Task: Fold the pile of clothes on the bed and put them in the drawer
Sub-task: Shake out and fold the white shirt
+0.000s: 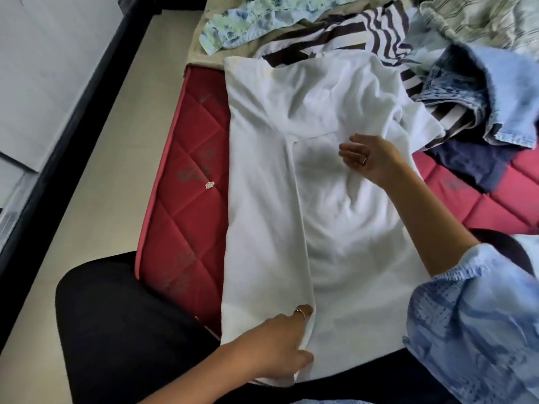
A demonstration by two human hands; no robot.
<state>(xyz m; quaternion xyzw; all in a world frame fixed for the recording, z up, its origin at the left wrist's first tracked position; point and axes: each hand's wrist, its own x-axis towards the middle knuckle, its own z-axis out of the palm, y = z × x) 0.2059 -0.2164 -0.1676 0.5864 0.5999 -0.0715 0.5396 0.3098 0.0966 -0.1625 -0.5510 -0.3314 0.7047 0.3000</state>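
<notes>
One white shirt (335,199) lies spread flat in the middle of the bed (186,158), its soft cloth smooth in broad areas and creased toward 12 o'clock; its left side is folded inward as a long straight panel, and a sleeve edge makes a square corner near the centre. Two hands work on it. The left hand (280,345), at 6 o'clock, has its fingers (303,312) curled round the lower end of the folded panel, pinching the cloth; one thin ring shows on a finger. The right hand (367,157), just right of centre, hovers or rests lightly over the shirt's chest with fingers loosely bent and holding nothing; whether it touches the cloth I cannot tell. The mattress is red, quilted in diamond shapes, with a paler piped edge. At 12 to 2 o'clock the unfolded pile holds at least five other pieces: one pale floral garment (262,18), one brown-and-white striped piece (364,33) partly under the shirt, one light striped cloth (481,16), one washed denim piece (478,91) crumpled in thick folds, and one dark navy piece (472,161) lying flat at 3 o'clock. A pale floor (96,158) runs along 9 o'clock.
</notes>
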